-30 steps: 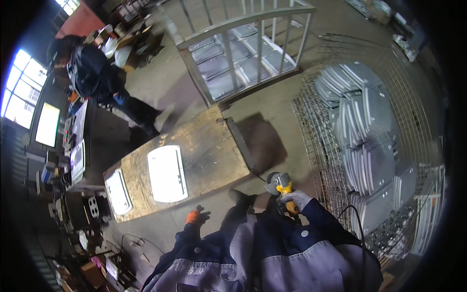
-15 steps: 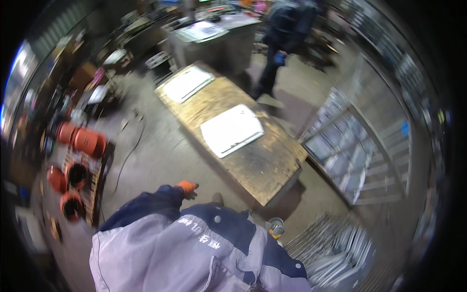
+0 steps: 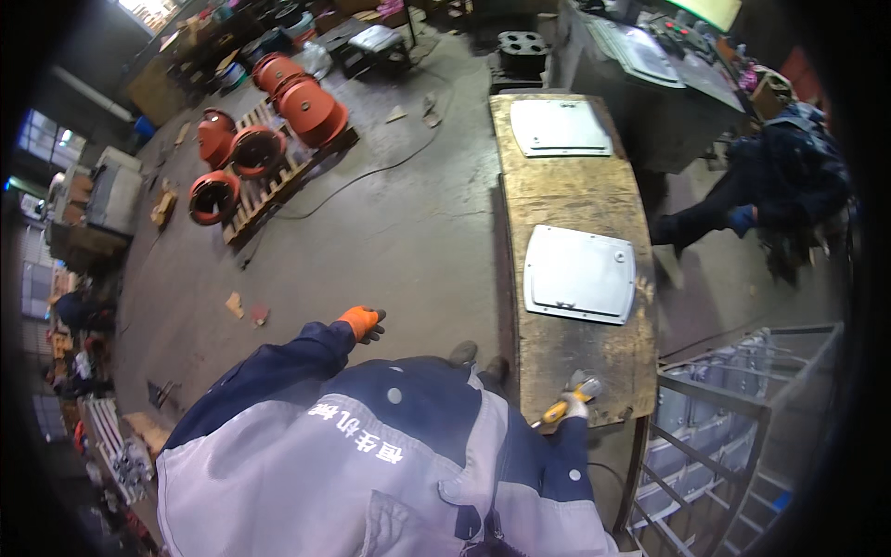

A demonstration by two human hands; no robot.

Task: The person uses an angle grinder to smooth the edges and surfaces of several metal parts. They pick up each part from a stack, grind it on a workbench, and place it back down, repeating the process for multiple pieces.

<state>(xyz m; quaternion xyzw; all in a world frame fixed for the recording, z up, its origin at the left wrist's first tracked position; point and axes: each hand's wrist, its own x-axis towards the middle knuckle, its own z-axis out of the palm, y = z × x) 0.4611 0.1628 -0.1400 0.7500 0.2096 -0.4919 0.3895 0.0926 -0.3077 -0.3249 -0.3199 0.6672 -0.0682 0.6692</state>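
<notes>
My left hand (image 3: 363, 323), in an orange glove with dark fingers, hangs over the floor left of the wooden-topped bench. It holds nothing, and its fingers are loosely bent and apart. At the near end of the bench my right hand (image 3: 576, 407) is closed round a yellow angle grinder (image 3: 555, 411), whose round head points away from me. The grinder is over the bare near part of the bench top (image 3: 608, 357); whether it touches the wood I cannot tell. Farther along lie a white panel (image 3: 580, 274) with a framed hatch and a second white panel (image 3: 561, 128).
Orange round housings (image 3: 311, 110) stand on a wooden pallet (image 3: 239, 227) at the far left. A cable (image 3: 371, 172) crosses the floor. A metal rack (image 3: 710, 418) of grey panels is at the near right. Another person (image 3: 789, 172) bends beyond the bench, beside a grey cabinet (image 3: 603, 93).
My view has swung left, so the bench now lies to the right and nearly straight ahead. The grinder has come from beside my body to the bench's near end.
</notes>
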